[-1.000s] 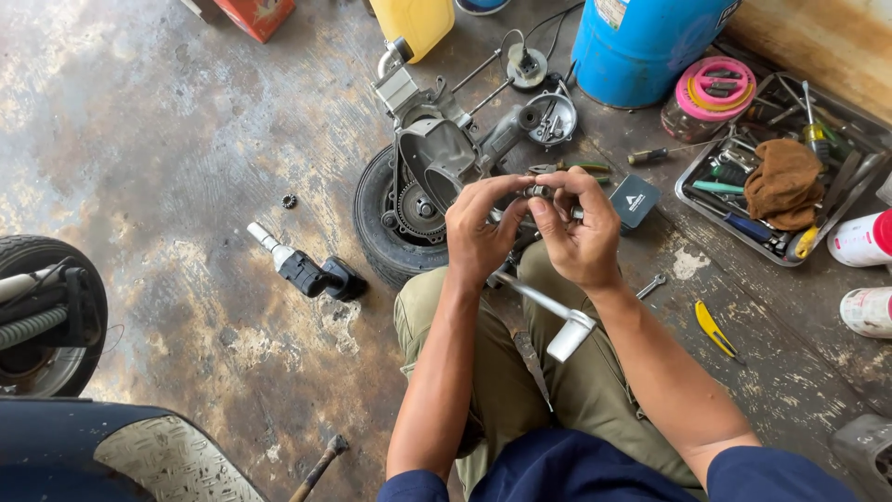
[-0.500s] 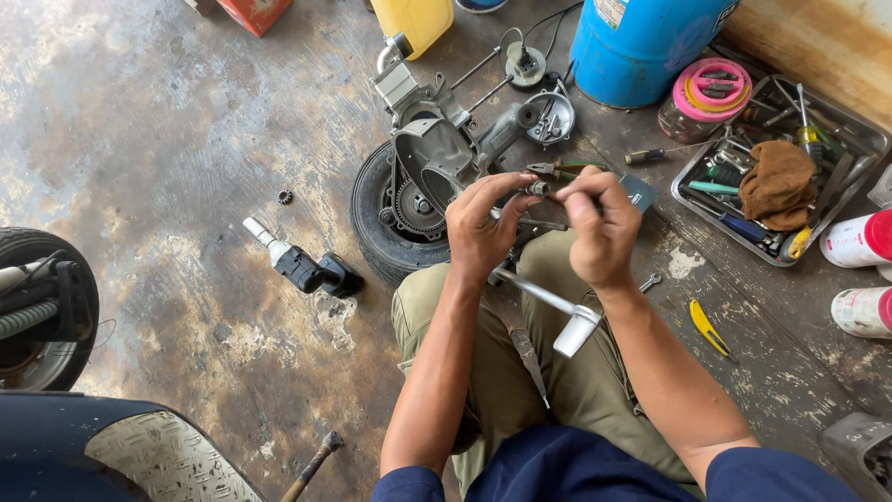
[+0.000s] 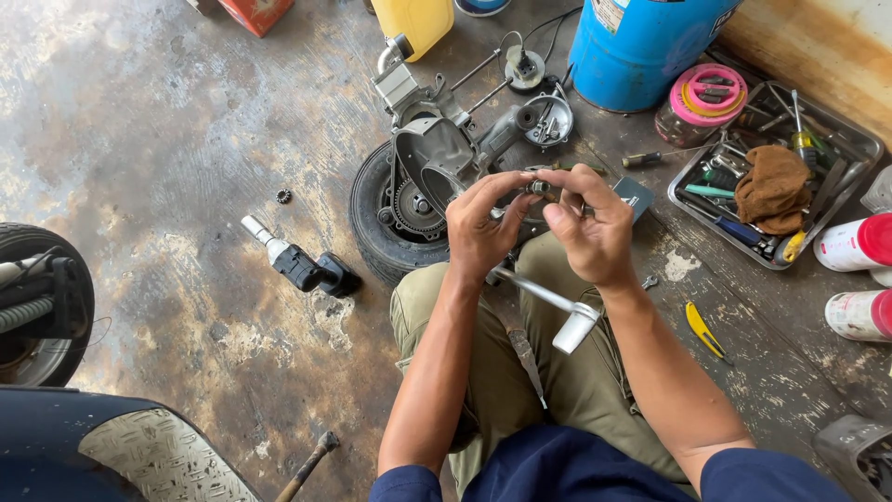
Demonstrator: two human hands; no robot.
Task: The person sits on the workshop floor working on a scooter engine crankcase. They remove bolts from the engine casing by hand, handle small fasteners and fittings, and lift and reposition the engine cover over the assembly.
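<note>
Above the engine case (image 3: 423,172), left hand (image 3: 478,232) and right hand (image 3: 585,232) pinching 1 small metal part (image 3: 537,189), probably light, rigid, slippery; best gripped fingertip-tight by edges.

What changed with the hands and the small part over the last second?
The right hand rose and closed into a fist above the small part, then came back down with its fingers opened around it. The left hand kept its grip on the part throughout. The T-handled wrench stayed across the lap, and the impact driver, wheel and tool tray did not move.
</note>
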